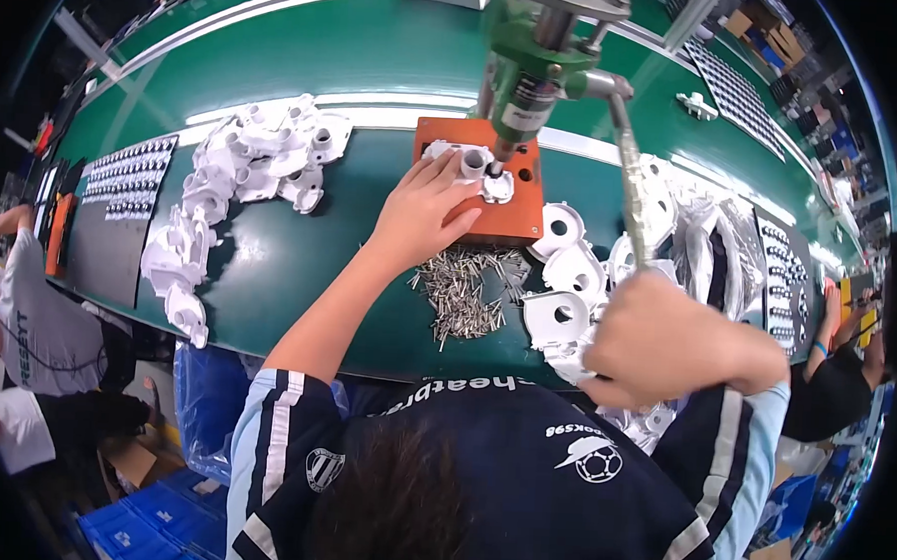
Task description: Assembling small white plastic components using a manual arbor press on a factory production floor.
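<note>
Left hand, fingers extended, rests on the white housing in the orange fixture beneath the green press; right hand, blurred, curls round the lever. Apparent step: pressing; the next move likely calls for steady support and a controlled stroke.

Left grip on white part

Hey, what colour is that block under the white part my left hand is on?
The block is orange; it shows best in the head view.
</note>
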### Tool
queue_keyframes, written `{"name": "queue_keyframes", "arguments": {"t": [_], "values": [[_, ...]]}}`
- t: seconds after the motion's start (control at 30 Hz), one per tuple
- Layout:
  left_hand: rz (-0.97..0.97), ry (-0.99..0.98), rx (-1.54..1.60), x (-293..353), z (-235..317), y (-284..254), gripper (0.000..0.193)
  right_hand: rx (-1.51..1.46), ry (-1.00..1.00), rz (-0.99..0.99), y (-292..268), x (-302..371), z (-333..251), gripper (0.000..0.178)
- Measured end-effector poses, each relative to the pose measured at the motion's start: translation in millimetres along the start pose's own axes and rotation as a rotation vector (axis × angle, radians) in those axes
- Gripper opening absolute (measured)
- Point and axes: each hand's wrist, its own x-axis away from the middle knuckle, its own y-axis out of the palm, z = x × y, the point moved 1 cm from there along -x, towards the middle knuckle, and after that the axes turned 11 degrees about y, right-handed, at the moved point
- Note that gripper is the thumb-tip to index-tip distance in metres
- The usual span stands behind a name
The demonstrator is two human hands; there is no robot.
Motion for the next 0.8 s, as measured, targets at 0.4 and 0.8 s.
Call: {"name": "queue_keyframes", "arguments": {"t": [0.4, 0.8], "values": [[-0.085, -0.091, 0.058, -9, -30, 0, 0.052, -1.414, -0.218, 0.974, -86, -44, 70, 0.029], [-0.282, -0.116, 0.04, -35, -38, 1, 0.045, -1.314, 0.455, 0.847, 34, -17, 149, 0.037]]}}
